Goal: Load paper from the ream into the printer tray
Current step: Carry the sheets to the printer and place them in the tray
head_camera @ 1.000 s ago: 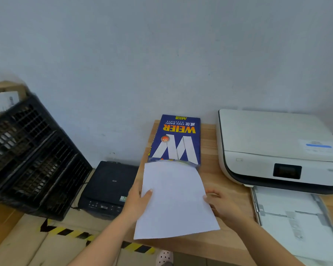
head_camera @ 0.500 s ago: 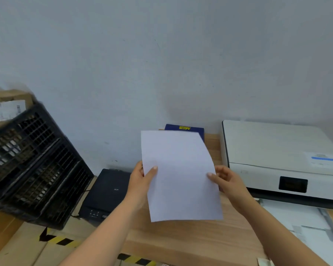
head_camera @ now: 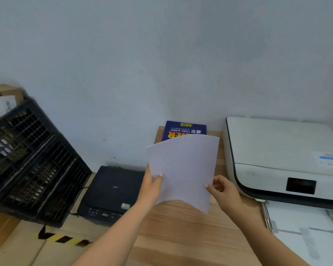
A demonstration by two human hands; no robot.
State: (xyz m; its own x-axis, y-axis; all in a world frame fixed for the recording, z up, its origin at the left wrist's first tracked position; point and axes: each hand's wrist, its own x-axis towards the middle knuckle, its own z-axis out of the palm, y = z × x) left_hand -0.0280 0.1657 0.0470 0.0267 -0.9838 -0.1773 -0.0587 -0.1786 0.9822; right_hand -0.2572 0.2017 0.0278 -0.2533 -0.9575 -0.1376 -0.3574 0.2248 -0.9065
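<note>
1. I am seeing the left hand (head_camera: 151, 186) pinching the left edge of the paper (head_camera: 183, 171), thumb over the front face and the other fingers hidden behind the sheet.
2. The right hand (head_camera: 222, 191) is gripping the right edge lower down, fingers curled around it.
3. The paper is hanging in the air above the wooden table (head_camera: 181, 233), bowing between the two grips and clear of the surface.
4. At 12 o'clock from the paper, the blue ream (head_camera: 185, 129) is lying against the wall, half hidden by the sheet; I cannot tell how much remains inside.
5. At 4 o'clock, the printer tray (head_camera: 304, 231) is standing pulled out below the white printer (head_camera: 277, 158); whether it is holding anything I cannot tell through the blur.
6. I am judging the withdrawal done, while carrying across, squaring and seating in the tray are remaining.
</note>
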